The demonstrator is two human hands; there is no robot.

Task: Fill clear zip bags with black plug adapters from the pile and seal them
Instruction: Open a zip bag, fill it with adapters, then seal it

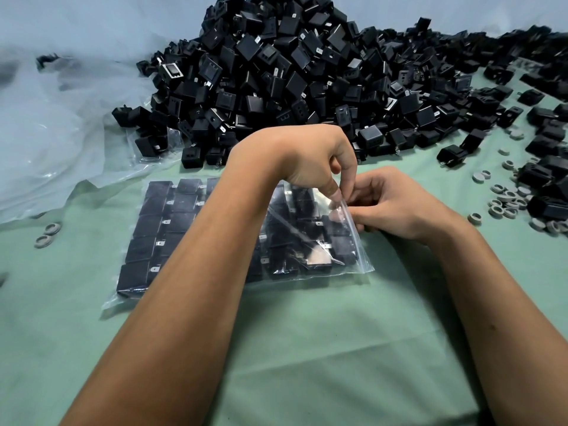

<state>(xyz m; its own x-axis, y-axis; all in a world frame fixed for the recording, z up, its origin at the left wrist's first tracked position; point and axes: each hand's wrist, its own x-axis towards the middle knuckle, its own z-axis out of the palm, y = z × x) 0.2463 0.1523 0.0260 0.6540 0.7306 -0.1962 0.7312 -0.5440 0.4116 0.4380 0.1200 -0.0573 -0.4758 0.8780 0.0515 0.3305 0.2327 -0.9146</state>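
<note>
Clear zip bag (295,272) lies flat on green table cover (307,348), centre near, packed with rows of black plug adapters (147,241). Left hand (310,161) reaches over bag, thumb and fingers pinching raised right edge of bag. Right hand (390,204) just right of it, fingers curled, pinching same edge. Pile (307,72) of loose black adapters far, beyond bag. Grey rings (507,201) scattered right. Crumpled clear plastic sheet (61,118) far left.
</note>
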